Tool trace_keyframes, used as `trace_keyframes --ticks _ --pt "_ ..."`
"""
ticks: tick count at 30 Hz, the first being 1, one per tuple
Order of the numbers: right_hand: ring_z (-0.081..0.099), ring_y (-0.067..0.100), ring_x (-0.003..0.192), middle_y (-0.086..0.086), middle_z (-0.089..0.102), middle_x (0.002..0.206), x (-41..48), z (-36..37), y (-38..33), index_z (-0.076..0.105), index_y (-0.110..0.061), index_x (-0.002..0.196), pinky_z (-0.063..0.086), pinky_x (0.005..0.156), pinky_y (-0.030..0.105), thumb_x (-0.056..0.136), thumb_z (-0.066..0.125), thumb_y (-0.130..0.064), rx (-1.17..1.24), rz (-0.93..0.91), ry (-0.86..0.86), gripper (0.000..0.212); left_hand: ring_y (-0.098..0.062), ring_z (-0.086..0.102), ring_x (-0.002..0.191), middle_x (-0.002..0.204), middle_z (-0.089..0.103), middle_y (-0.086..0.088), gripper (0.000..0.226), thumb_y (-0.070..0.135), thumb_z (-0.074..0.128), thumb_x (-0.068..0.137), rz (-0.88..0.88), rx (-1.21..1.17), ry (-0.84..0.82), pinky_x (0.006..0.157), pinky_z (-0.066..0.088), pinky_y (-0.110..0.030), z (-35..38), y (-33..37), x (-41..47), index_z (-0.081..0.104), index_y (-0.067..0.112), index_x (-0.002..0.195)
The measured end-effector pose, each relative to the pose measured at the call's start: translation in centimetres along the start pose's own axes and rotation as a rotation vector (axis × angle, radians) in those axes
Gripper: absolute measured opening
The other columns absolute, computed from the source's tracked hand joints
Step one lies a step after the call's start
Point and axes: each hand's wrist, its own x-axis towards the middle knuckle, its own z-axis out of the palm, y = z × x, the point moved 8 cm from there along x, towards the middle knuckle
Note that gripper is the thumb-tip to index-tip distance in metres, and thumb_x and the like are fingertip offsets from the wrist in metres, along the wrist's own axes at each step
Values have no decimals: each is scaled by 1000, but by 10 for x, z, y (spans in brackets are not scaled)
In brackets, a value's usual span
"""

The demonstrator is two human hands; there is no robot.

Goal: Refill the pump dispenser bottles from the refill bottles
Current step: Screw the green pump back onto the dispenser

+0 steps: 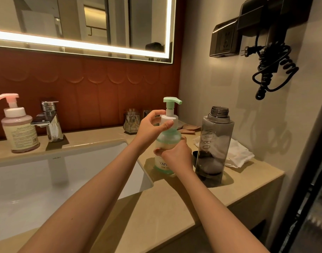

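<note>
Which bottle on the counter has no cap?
The tall dark grey bottle at the right: its threaded neck stands open, while the green pump bottle and pink pump bottle carry pump heads.

In the middle of the frame, the green pump bottle [168,137] is pale see-through green with a mint green top, a white neck and a white label. At the far left, the pink pump bottle [19,128] has a pink top, a white neck and a cream label. Right of the middle, the tall grey bottle [214,143] is smoky and has pale letters. The cloth [238,154] beside it is white. The wall tiles [83,92] are red-brown with a round scale pattern. The counter [165,207] is tan, the sink [47,189] white, the tap [50,119] shiny silver. The hair dryer [269,24] at the upper right is black.
</note>
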Motion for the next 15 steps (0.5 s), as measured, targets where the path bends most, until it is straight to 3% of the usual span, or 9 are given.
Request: trace_keyframes --ticks 5,15 --pt "52 24 120 1 55 125 1 1 0 40 -19 129 45 97 42 71 79 -30 2 -7 11 71 -9 50 107 124 56 1 40 27 66 84 12 10 4 78 38 -18 2 1 0 53 17 121" --pt "51 24 121 1 55 126 0 0 0 38 -18 130 44 97 42 72 79 -29 3 -5 8 72 -10 50 109 124 56 0 41 24 65 85 1 -41 19 87 38 -26 2 -2 -1 53 15 123"
